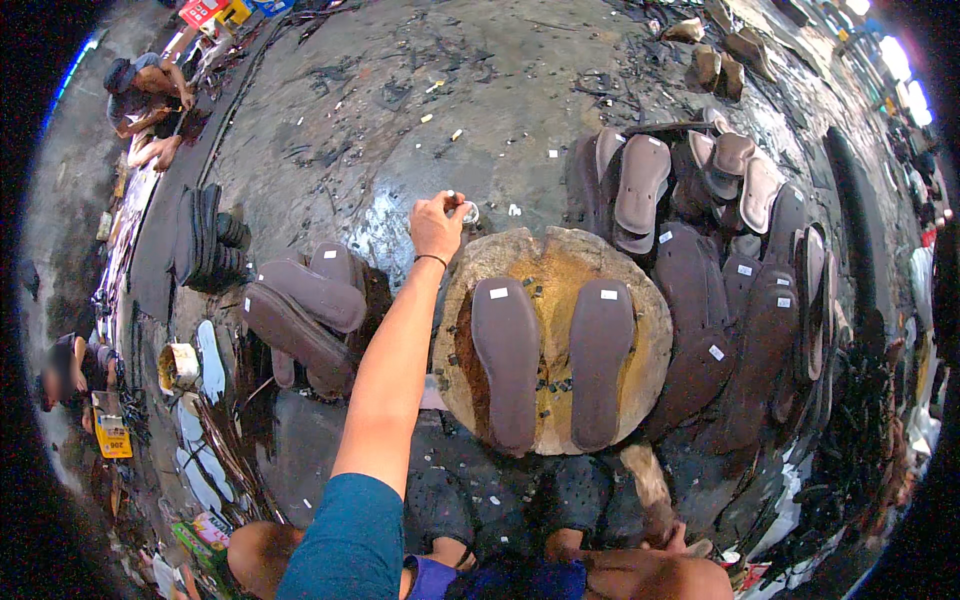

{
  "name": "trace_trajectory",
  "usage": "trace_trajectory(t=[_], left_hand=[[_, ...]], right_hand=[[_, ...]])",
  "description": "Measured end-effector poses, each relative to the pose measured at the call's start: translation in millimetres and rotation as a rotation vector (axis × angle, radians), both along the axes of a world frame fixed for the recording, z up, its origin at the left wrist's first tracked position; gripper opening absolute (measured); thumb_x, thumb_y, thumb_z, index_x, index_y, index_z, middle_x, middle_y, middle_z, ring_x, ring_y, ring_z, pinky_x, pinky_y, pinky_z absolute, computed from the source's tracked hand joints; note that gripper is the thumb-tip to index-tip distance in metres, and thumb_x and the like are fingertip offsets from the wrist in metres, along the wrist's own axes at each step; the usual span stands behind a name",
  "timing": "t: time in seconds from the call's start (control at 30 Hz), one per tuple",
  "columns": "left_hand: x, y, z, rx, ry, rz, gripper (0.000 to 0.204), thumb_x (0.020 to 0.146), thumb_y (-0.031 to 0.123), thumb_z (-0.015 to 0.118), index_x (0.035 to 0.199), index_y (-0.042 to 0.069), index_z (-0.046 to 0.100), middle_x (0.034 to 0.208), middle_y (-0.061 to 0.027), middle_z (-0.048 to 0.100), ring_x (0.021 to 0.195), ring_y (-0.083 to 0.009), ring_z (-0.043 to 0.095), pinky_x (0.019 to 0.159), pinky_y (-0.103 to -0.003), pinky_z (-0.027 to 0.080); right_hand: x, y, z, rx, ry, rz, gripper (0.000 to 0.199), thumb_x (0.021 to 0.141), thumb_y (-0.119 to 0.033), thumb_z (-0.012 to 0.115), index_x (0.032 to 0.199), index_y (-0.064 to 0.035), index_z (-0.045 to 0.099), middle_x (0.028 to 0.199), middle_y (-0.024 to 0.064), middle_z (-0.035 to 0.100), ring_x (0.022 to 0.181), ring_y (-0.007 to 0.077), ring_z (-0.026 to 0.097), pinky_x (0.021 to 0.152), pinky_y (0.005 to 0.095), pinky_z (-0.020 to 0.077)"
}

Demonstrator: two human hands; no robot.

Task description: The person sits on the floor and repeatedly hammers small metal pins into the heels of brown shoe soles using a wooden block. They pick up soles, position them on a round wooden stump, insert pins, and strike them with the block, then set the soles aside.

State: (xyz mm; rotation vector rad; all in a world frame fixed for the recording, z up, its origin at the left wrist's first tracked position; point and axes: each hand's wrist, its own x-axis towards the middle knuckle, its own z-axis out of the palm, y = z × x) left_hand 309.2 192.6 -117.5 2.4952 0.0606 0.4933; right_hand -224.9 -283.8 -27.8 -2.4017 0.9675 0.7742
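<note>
My left arm stretches forward across the floor. At its end my left hand (437, 226) is closed in a pinch, with a small white bit at the fingers and a small round whitish thing (472, 213) beside the fingertips. Low on the right, next to my knee, my right hand (664, 532) is closed around the lower end of a pale wooden club (645, 474). Between my arms stands a round wooden block (652, 335). On it lie two brown shoe soles, a left one (507, 365) and a right one (601, 365), each with a white sticker near the top.
Brown soles (300, 315) are heaped left of the block, near a dark stack (208, 238). More soles and sandals (690, 290) pile up at the right. A white tub (179, 367) stands farther left. Two people (150, 95) sit at the left edge. Scraps litter the floor.
</note>
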Motion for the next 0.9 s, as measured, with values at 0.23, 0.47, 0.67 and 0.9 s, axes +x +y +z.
trace_trajectory(t=[0.23, 0.47, 0.67, 0.9], left_hand=[[-28.8, -7.0, 41.9, -0.476, -0.064, 0.123, 0.020, 0.088, 0.019, 0.075, 0.100, 0.004, 0.070, 0.088, -0.0057, 0.072, 0.080, -0.0169, 0.069, 0.070, -0.033, 0.056], [-151.9, -57.5, 78.0, -1.338, 0.162, -0.028, 0.016, 0.098, 0.010, 0.063, 0.109, 0.000, 0.059, 0.097, -0.0103, 0.070, 0.086, -0.0159, 0.069, 0.073, -0.027, 0.060], [-166.1, -67.7, 60.9, -1.110, 0.198, -0.010, 0.020, 0.096, 0.012, 0.066, 0.109, -0.002, 0.059, 0.092, -0.0094, 0.071, 0.084, -0.0137, 0.069, 0.073, -0.026, 0.058], [-162.9, -66.6, 64.2, -0.881, 0.212, -0.033, 0.017, 0.093, 0.015, 0.069, 0.102, 0.000, 0.066, 0.089, -0.0063, 0.073, 0.079, -0.0115, 0.069, 0.070, -0.027, 0.055]], right_hand=[[33.1, 24.6, 54.8, 0.183, -0.262, -0.168, 0.085, 0.071, -0.019, 0.082, 0.139, -0.0047, 0.034, 0.111, 0.0156, 0.055, 0.094, 0.0282, 0.055, 0.082, 0.0392, 0.0447], [115.5, 88.1, 55.2, 0.622, -0.560, -0.124, 0.071, 0.076, -0.013, 0.080, 0.132, -0.0048, 0.039, 0.099, 0.0088, 0.060, 0.081, 0.0168, 0.058, 0.070, 0.0315, 0.0488], [165.4, 156.2, 62.8, 1.031, -0.755, -0.365, 0.062, 0.080, -0.007, 0.076, 0.131, -0.0030, 0.040, 0.102, 0.0071, 0.061, 0.093, 0.0166, 0.060, 0.084, 0.0335, 0.0501], [189.9, 171.8, 58.1, 0.952, -0.637, -0.210, 0.064, 0.082, -0.010, 0.075, 0.133, -0.0018, 0.036, 0.112, 0.0093, 0.060, 0.101, 0.0192, 0.061, 0.091, 0.0354, 0.0490]])
